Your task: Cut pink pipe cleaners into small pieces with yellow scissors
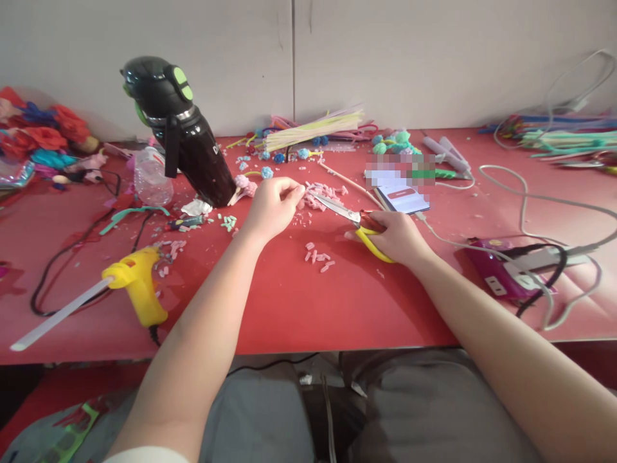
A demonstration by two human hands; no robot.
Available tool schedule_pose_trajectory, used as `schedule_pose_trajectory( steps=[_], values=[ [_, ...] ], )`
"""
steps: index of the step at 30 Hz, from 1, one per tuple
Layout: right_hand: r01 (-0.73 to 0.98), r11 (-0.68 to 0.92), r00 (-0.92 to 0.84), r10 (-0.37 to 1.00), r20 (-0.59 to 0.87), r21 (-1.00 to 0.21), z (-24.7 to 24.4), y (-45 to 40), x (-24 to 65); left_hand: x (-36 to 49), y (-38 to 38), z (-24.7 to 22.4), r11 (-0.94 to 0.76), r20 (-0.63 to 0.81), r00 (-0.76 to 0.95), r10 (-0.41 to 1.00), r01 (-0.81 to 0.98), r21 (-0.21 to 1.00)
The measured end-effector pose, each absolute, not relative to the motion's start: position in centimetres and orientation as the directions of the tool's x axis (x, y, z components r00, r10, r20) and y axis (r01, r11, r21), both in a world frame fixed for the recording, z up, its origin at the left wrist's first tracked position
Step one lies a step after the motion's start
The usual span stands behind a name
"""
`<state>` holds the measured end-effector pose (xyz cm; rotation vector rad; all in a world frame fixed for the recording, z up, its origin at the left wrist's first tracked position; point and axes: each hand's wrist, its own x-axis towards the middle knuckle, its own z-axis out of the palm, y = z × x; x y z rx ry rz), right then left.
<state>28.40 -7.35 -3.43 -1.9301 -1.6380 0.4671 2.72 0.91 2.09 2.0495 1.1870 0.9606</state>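
Observation:
In my right hand is a pair of scissors with yellow handles. Its blades look closed and point left, over a heap of short pink pieces. My left hand is closed in a pinch beside the heap, close to the scissor tips. Whatever sits between its fingertips is too small to make out. Nearer the table edge lie several loose pink pieces. Fluffy pink balls rest just behind my left hand, and small green pieces are scattered to its left.
A black bottle stands back left beside a clear plastic bottle. At front left lies a yellow glue gun. Pipe cleaners are piled at the back. A phone, cables and a purple power strip occupy the right.

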Motion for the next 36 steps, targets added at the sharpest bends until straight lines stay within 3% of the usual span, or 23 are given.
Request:
schedule_pose_trajectory(
  steps=[17,36],
  values=[
    [0.779,-0.115,0.212,0.973,0.086,-0.617,-3.11,-7.54,27.96,3.05,1.24,1.43,-0.436,0.314,0.331,0.890,0.416,0.798],
    [0.785,-0.121,0.216,0.973,0.086,-0.608,-3.60,-7.25,28.29,3.21,0.43,2.12,-0.407,0.275,0.323,0.906,0.480,0.777]
  ],
)
